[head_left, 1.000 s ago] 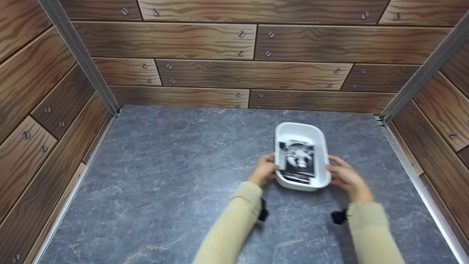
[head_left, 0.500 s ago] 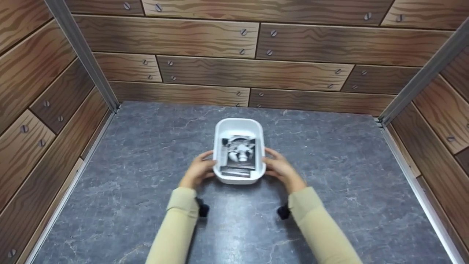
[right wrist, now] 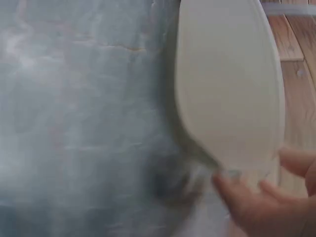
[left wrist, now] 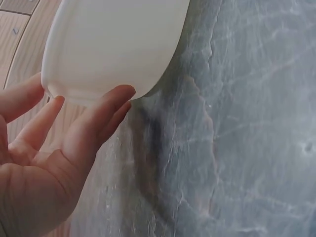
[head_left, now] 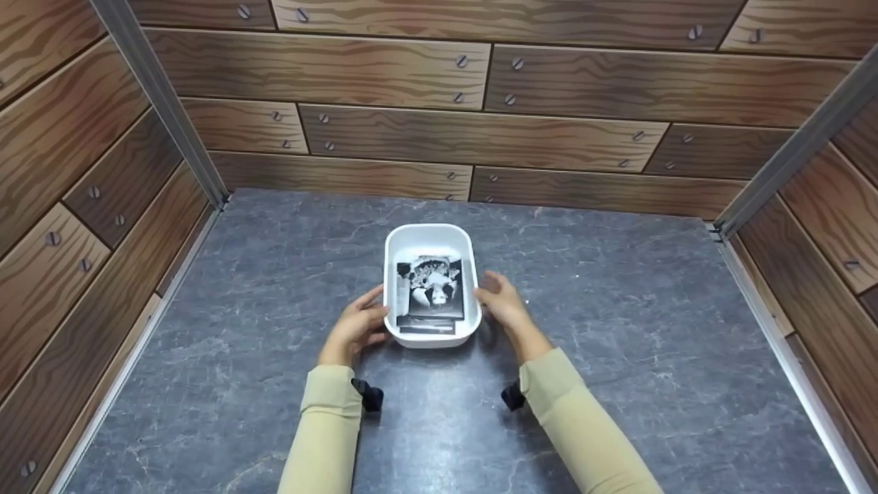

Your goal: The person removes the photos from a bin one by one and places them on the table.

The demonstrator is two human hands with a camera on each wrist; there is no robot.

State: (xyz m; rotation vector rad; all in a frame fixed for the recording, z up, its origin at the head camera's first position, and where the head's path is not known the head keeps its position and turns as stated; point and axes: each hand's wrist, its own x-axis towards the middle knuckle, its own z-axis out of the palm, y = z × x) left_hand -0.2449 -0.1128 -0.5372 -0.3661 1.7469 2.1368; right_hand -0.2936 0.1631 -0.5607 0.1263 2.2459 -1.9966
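A white rectangular plastic tub (head_left: 432, 237) with rounded corners sits near the middle of the grey tabletop. Inside lie several black-and-white picture cards (head_left: 437, 307), overlapping one another. My left hand (head_left: 351, 333) is at the tub's left side, its thumb right at the rim. In the left wrist view, fairly straight fingers (left wrist: 106, 106) reach the tub's outer wall near its base. My right hand (head_left: 506, 302) is spread at the right side, thumb close to the rim. The right wrist view shows its fingers (right wrist: 229, 190), blurred, by the tub's lower corner.
Grey marbled tabletop (head_left: 274, 274) surrounds the tub. Wood-plank-patterned panels (head_left: 384, 130) stand at the back and both sides, with metal posts (head_left: 164, 103) in the corners. A black wrist device (head_left: 370, 396) is strapped below each hand.
The tub has travelled left across the table between both hands, from the right side to near the middle. Over the last half second it shifted slightly left, and the right hand's fingers spread.
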